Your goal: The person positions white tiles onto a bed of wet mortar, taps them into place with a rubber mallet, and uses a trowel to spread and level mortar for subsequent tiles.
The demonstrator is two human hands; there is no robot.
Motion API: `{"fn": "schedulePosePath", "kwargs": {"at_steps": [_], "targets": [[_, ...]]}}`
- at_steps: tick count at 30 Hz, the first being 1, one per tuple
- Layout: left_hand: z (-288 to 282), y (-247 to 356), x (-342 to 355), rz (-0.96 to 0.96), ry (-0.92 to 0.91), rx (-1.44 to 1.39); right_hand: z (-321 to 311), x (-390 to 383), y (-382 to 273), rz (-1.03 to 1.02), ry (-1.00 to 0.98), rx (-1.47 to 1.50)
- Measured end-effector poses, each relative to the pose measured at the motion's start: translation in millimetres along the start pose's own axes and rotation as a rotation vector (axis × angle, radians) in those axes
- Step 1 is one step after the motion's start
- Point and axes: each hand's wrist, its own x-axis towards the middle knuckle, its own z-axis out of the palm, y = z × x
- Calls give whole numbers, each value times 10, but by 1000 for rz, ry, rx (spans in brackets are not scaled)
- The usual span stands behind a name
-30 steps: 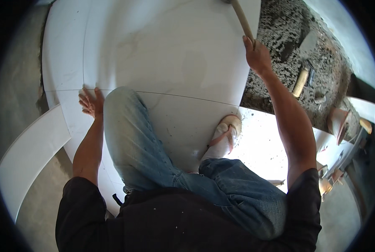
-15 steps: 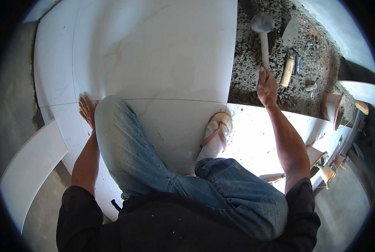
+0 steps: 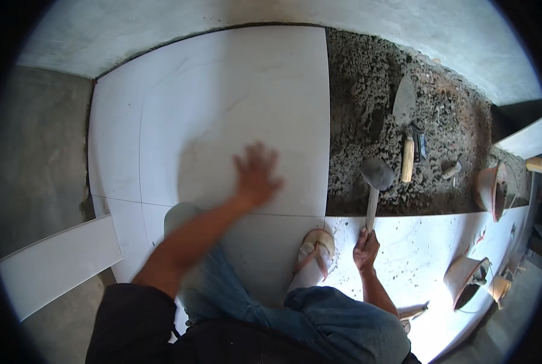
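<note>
My left hand (image 3: pixel 257 178), a little smeared by motion, is over the large white floor tile (image 3: pixel 265 91) with its fingers spread and nothing in them. My right hand (image 3: pixel 366 250) grips the pale handle of a mallet (image 3: pixel 377 174) with a dark grey head. That head is above the near edge of a rough grey mortar bed (image 3: pixel 362 79), right of the tile. On the mortar lies a trowel (image 3: pixel 408 159) with a wooden handle, beside a small dark tool (image 3: pixel 419 144) whose kind I cannot make out.
Two buckets, one by the mortar's right end (image 3: pixel 485 188) and one nearer (image 3: pixel 459 278), stand at the right. A white tile piece (image 3: pixel 61 264) lies at the left. Grey walls (image 3: pixel 271 13) bound the far side. My sandalled foot (image 3: pixel 315 249) rests on the near tiles.
My left hand has lifted off the tile beside my knee and moved right and forward. My right hand has drawn the mallet back toward me. The view now takes in the far wall.
</note>
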Motion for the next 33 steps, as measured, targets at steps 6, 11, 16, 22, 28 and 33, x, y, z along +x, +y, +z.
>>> {"fn": "schedulePosePath", "kwargs": {"at_steps": [6,11,16,22,28,33], "targets": [[58,1161,261,290,-85,-137,-168,107,116,21,-20,84],[-99,530,1182,196,139,-62,-477,-251,511,72,32,-155],[-363,-75,2272,12,238,13,-741,-959,1103,526,15,-264],[-727,-853,3459,-380,376,-74,-639,-827,1119,530,72,-248],[-748,-973,3725,-565,389,-22,-646,-628,1125,529,80,-243],[-431,-278,3503,-243,423,-7,-617,-541,1174,528,82,-229]]}}
